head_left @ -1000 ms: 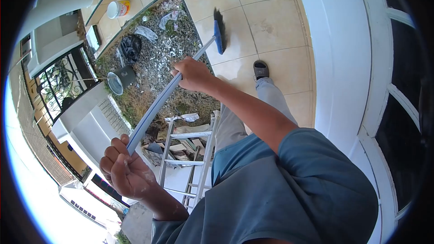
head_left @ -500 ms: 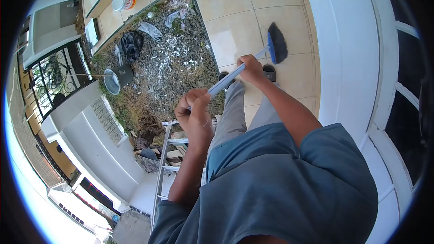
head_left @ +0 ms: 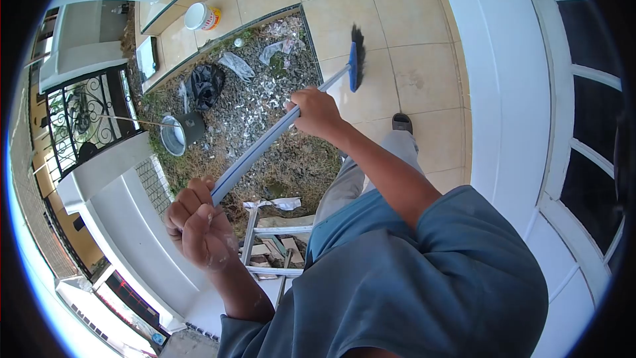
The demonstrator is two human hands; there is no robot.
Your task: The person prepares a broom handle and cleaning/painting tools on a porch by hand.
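Observation:
A broom with a blue head and dark bristles (head_left: 357, 63) touches the beige tiled floor (head_left: 424, 86) near the gravel bed's edge. Its pale handle (head_left: 255, 152) runs diagonally down to the left. My right hand (head_left: 317, 113) is wrapped round the handle's middle, nearer the broom head. At the handle's upper end, my left hand (head_left: 202, 225) is closed around it. The forearms are bare up to blue-grey sleeves.
A gravel bed (head_left: 255, 106) holds a black plastic bag (head_left: 207, 85), clear plastic and a grey bucket (head_left: 182, 132). A white tub (head_left: 201, 17) stands on the ledge. A metal ladder (head_left: 281, 230) is near my legs; a white wall (head_left: 497, 79) runs along the right.
The broom head has moved left across the tiles, toward the gravel bed. Both hands have shifted left on the handle side, my left hand farthest and lower, and more of the handle shows between them.

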